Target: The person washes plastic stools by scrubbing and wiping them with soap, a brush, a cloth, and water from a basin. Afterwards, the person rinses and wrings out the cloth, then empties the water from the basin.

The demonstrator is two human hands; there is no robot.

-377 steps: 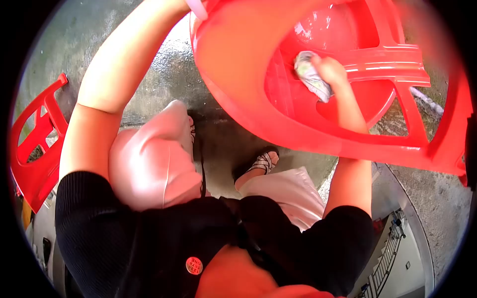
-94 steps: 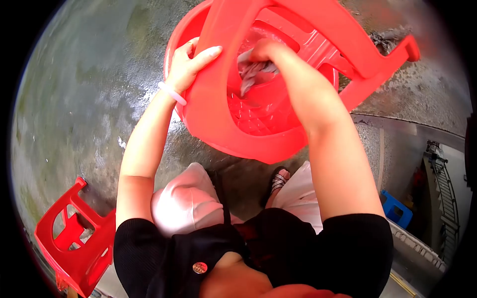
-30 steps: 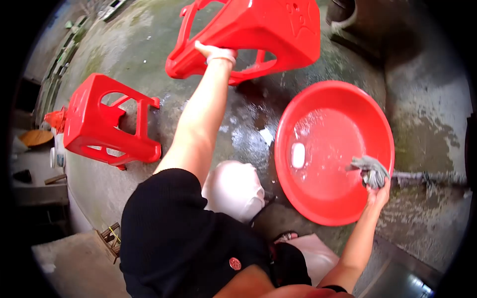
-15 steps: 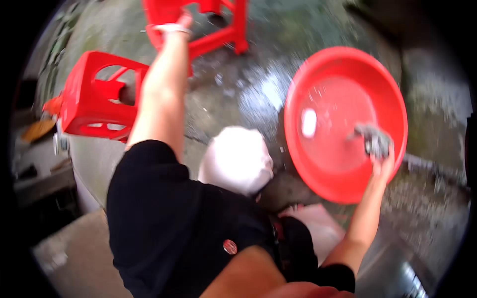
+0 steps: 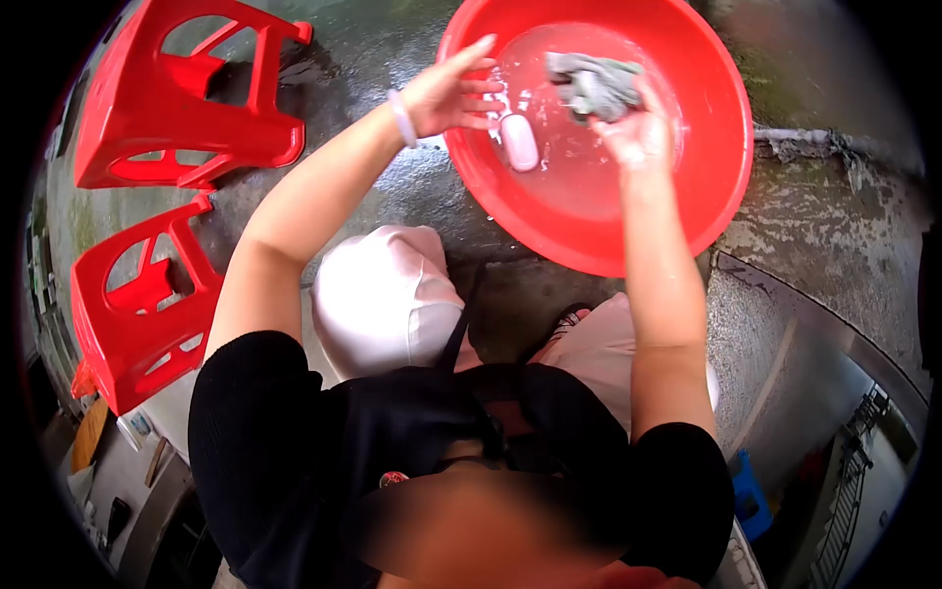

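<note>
My left hand [image 5: 453, 93] is open with its fingers spread, over the left rim of a large red basin [image 5: 716, 118]. A pale pink oblong thing [image 5: 519, 142], perhaps a soap bar or a brush, lies inside the basin just beside those fingers. Wrapped in my right hand [image 5: 640, 133] is a crumpled wet grey cloth [image 5: 594, 83], raised over the basin. Shallow water seems to cover the basin's bottom. A pale band circles my left wrist.
Two red plastic stools, one [image 5: 128, 123] upper left and another [image 5: 128, 294] below it, stand left of me. The concrete floor [image 5: 378, 187] is wet. My knees in light trousers [image 5: 383, 294] are close to the basin. A blue plastic thing [image 5: 751, 496] shows at lower right.
My left hand has left the upper red stool and come right to the basin. The grey cloth stays in my right hand. The view has turned, placing the basin higher and further left.
</note>
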